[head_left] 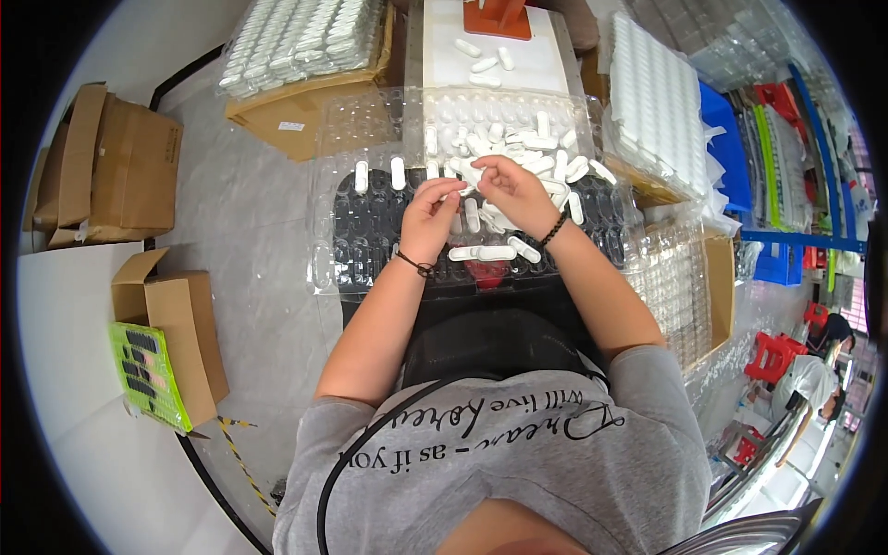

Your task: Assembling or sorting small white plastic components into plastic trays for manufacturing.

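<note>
My left hand and my right hand meet over a clear plastic blister tray, fingers curled toward each other. A white oblong piece shows between the fingertips, with the right thumb and forefinger around it. Whether the left fingers, pinched together, grip it too cannot be made out. A heap of similar white oblong pieces lies just beyond and beside my right hand. Upright in the tray's pockets, left of my left hand, are two white pieces. Several more lie near the tray's front edge.
Ahead, a white board carries loose white pieces and an orange-red metal base. Filled trays are stacked on a carton at the far left, and more white trays at the right. Open cartons stand left; people work far right.
</note>
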`<state>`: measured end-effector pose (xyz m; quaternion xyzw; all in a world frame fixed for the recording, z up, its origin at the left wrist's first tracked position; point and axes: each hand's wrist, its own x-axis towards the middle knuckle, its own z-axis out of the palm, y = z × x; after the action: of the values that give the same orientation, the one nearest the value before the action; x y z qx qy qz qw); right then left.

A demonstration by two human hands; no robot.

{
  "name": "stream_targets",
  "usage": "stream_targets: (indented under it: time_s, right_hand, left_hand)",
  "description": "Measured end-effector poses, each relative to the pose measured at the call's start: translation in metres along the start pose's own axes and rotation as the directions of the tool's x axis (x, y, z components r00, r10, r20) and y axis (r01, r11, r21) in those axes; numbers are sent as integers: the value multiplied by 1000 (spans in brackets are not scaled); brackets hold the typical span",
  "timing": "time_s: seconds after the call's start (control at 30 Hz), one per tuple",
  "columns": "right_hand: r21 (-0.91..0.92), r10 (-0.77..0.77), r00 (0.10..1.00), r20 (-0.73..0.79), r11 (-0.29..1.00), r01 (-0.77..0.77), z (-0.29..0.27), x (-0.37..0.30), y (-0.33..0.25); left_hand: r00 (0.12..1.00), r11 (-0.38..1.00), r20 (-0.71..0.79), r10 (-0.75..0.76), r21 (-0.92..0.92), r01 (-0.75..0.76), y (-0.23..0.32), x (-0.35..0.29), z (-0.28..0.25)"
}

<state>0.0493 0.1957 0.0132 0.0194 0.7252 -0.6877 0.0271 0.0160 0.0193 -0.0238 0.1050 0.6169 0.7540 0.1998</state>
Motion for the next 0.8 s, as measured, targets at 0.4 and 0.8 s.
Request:
stream_targets:
  time_s: [0.4,0.8]
  right_hand:
    - [248,191,981,-46,953,-174,15,-35,13]
    - [622,328,944,-43,748,-232,21,-48,2]
  left_hand:
    - [971,968,227,-71,-218,121,8,-5,4]
    - [953,959,151,-261,-73,274,-8,-1,-2]
